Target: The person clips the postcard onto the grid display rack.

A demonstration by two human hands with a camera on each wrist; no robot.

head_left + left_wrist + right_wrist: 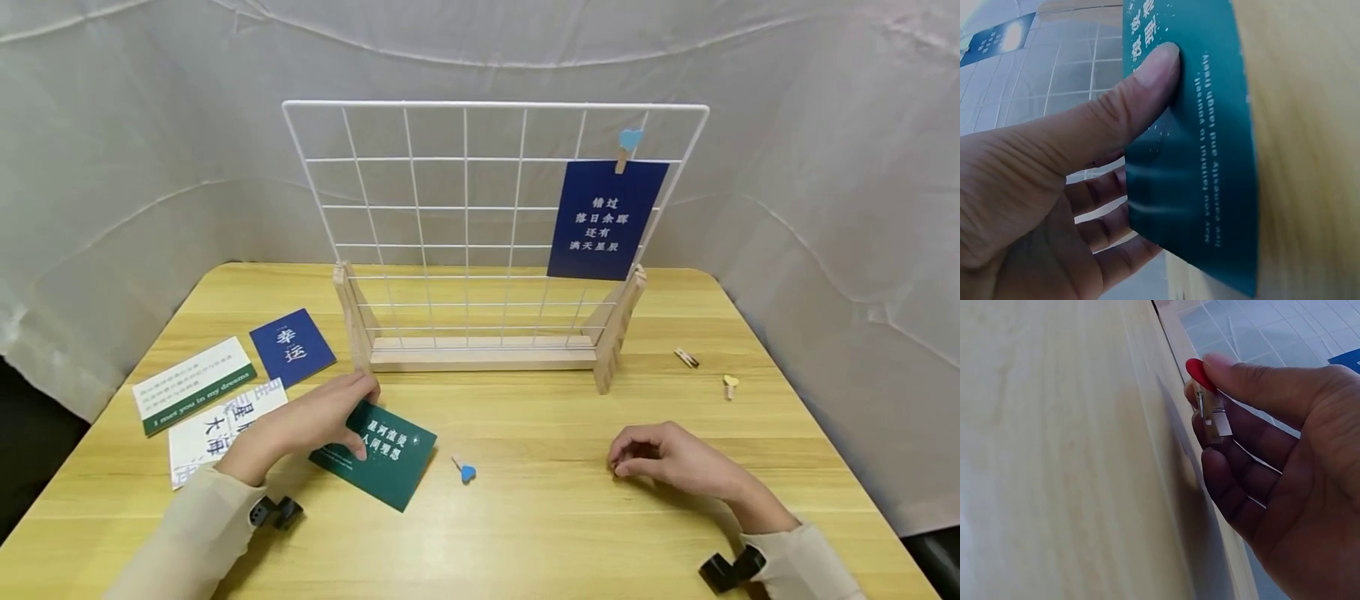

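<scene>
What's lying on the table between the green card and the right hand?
One small clip with a blue heart, closer to the green card than to the right hand; the head view shows it.

Head view: high, forward-down. Left and right wrist close-ups share its white wire grid, upper left and right respectively.

One card is before the rack; two clips lie right.
</scene>
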